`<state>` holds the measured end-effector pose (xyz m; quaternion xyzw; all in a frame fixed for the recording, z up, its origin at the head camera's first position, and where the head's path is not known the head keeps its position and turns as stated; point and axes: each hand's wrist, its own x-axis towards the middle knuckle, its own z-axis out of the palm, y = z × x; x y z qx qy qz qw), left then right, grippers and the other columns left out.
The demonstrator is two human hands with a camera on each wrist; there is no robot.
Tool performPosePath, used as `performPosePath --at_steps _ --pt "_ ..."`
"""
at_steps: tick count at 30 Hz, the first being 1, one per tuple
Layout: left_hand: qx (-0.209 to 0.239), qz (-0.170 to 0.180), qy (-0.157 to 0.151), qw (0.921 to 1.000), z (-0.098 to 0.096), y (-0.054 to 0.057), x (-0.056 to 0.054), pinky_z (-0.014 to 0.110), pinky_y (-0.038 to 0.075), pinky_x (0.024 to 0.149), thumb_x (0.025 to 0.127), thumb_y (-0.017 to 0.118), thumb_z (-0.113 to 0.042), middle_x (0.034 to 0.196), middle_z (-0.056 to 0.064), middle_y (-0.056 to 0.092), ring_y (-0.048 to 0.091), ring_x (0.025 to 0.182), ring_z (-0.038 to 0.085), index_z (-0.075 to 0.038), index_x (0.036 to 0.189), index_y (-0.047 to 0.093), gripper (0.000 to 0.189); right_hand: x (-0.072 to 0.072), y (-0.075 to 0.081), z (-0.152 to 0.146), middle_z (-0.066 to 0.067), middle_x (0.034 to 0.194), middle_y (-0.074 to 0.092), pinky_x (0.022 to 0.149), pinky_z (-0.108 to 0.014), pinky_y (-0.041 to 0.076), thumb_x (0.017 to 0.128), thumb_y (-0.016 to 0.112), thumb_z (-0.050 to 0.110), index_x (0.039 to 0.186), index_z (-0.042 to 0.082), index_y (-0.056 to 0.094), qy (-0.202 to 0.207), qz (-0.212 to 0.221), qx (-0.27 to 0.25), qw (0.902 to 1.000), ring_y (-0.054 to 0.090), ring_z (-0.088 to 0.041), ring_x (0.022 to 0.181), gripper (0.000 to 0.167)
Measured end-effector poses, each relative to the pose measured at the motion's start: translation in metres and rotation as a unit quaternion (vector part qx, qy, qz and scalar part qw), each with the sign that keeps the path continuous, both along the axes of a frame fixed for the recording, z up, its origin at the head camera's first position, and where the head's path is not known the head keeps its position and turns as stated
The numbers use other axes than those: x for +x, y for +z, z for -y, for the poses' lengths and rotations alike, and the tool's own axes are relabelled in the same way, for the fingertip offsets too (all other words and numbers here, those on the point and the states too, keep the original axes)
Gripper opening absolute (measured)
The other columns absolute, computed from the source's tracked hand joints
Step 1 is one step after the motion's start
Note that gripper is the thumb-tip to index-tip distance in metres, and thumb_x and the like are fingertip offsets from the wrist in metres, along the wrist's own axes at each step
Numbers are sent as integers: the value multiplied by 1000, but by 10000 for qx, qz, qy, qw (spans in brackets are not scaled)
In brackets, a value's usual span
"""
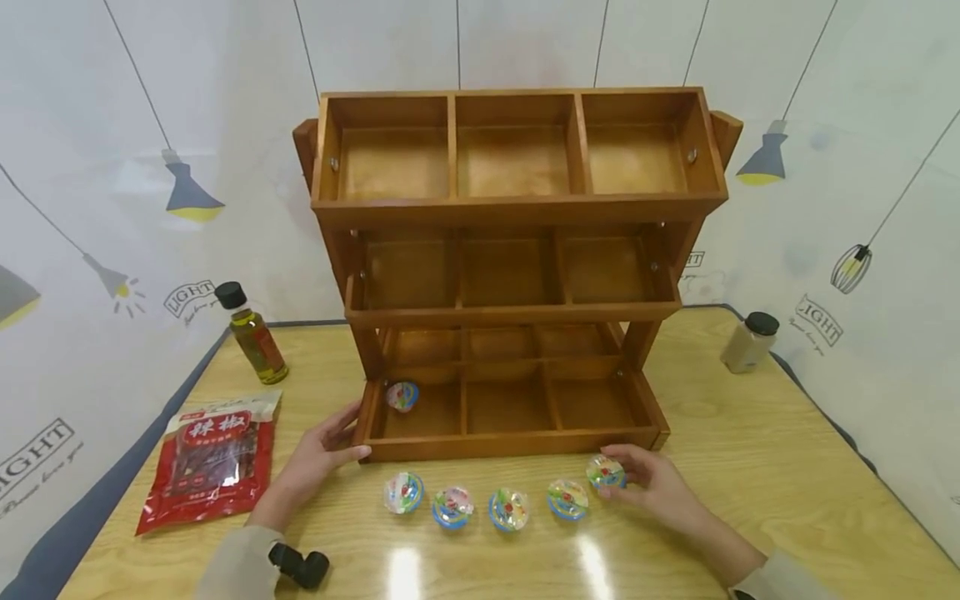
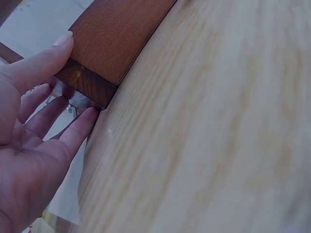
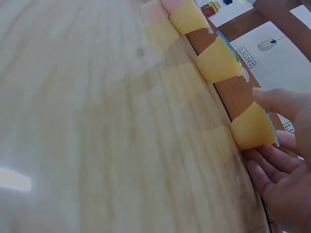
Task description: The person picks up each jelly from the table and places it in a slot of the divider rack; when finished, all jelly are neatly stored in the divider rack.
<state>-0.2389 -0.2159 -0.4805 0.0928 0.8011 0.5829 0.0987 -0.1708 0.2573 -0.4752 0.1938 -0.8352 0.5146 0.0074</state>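
A three-tier wooden rack [image 1: 517, 208] with divided compartments stands on the table. My left hand [image 1: 324, 450] holds its lower front left corner; in the left wrist view the thumb lies on the front board and the fingers reach round the end. My right hand [image 1: 656, 486] pinches a jelly cup [image 1: 606, 472] at the right end of a row. In the right wrist view this yellow cup [image 3: 253, 128] sits between thumb and fingers. The row's other jelly cups [image 1: 567, 500] stand along the rack's front. One more jelly cup [image 1: 402, 397] lies in the bottom left compartment.
At the left lie a red bag of dried chili [image 1: 210, 458] and, behind it, an oil bottle [image 1: 258, 346] with a black cap. A dark-lidded jar [image 1: 750, 342] stands at the back right. A patterned backdrop [image 1: 150, 233] closes off the table's back and sides.
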Motion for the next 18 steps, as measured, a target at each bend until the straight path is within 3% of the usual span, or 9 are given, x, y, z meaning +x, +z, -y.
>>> performPosePath --at_steps 4,14,18 --pt "29 -13 8 10000 1 3 0 45 30 103 76 68 -28 146 9 27 32 130 28 -18 140 27 77 -2 -3 1 -19 95 63 73 -20 50 71 72 10 111 -6 53 -29 -178 -60 9998 59 0 83 47" --pt "80 -101 26 9999 3 0 -1 39 33 101 74 70 -26 145 10 29 36 128 27 -18 140 29 77 -5 11 5 -20 113 59 78 -17 48 72 73 23 116 -3 54 -476 601 329 9965 62 -12 92 55" --pt "105 -58 10 9999 2 -2 0 40 33 102 74 70 -26 145 10 29 35 128 28 -17 140 28 78 -8 22 11 -17 113 60 79 -18 48 73 72 24 117 -1 54 -379 450 335 9977 61 -11 94 53"
